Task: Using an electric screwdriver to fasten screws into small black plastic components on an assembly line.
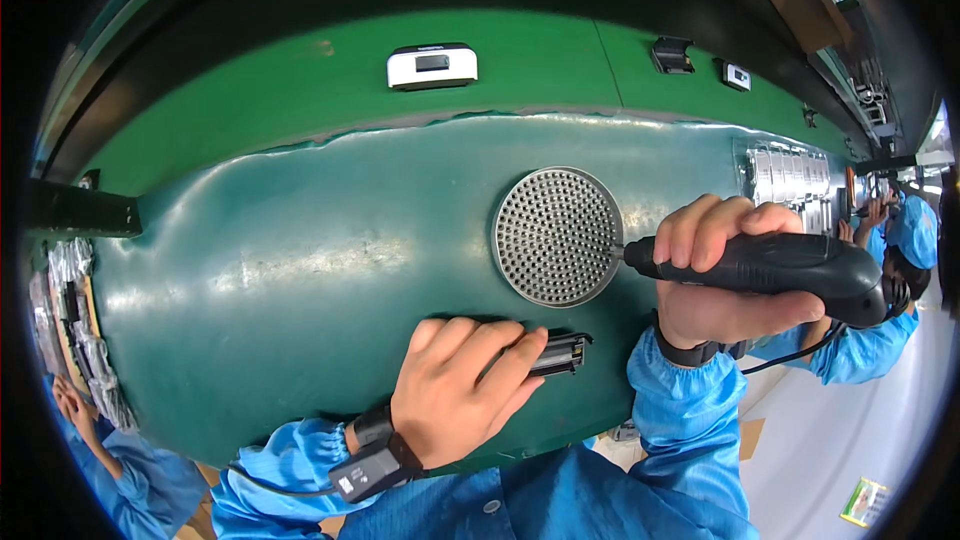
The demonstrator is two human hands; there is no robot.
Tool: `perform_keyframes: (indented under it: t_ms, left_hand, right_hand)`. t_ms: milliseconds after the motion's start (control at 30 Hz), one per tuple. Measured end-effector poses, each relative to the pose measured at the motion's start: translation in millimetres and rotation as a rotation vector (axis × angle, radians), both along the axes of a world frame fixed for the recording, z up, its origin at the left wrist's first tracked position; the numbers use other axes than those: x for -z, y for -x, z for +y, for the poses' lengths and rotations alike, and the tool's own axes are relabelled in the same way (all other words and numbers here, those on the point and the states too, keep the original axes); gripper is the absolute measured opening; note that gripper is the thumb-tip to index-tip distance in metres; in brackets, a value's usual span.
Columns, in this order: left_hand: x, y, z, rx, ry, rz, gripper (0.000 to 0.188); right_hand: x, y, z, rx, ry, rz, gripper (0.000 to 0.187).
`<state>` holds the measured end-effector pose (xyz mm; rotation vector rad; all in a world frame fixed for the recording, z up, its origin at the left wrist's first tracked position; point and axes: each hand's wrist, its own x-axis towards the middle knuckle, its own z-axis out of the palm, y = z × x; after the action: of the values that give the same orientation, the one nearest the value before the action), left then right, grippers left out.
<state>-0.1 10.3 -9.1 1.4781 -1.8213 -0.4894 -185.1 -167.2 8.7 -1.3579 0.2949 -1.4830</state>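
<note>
My right hand [715,270] is wrapped round a black electric screwdriver [770,262], held nearly level with its bit pointing left. The bit's tip is at the right rim of a round metal screw tray [557,237] with many small holes; whether it touches a screw there is too small to tell. Close to the front edge of the table, my left hand [465,380] closes over a small black plastic housing [563,352]. Its right end shows past my fingers; the rest is hidden under them.
On the green belt [300,75] behind the mat sit a white-and-black device [432,67], an open black casing [672,55] and a smaller white device [735,75]. Wrapped silver parts [788,178] stand at right, bagged parts [95,340] at left. Co-workers [910,240] flank both sides.
</note>
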Motion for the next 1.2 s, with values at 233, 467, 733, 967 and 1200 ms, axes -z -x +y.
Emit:
perform_keyframes:
  t_ms: [233, 467, 733, 967, 1200]
  left_hand:
    - [-2.5, 0.2, 0.9, -0.046, -0.060, 0.013, 0.051]
    - [-1.1, 0.2, -1.1, -0.061, -0.048, 0.049, 0.048]
    - [-2.4, -3.4, -1.8, -0.080, -0.061, 0.092, 0.048]
    - [4.3, -7.2, -1.2, -0.068, -0.064, 0.091, 0.050]
    - [5.1, -5.3, -3.8, -0.066, -0.049, 0.117, 0.053]
  right_hand:
    - [4.3, -3.1, 3.7, -0.069, 0.067, 0.024, 0.091]
    - [7.8, 2.3, 2.0, -0.137, 0.122, 0.021, 0.090]
    - [-28.9, 1.4, 23.9, -0.037, 0.067, -0.095, 0.079]
    - [-39.5, -23.1, 79.5, -0.338, 0.119, 0.035, 0.058]
    - [-41.2, -26.3, 78.4, -0.491, 0.133, 0.100, 0.062]
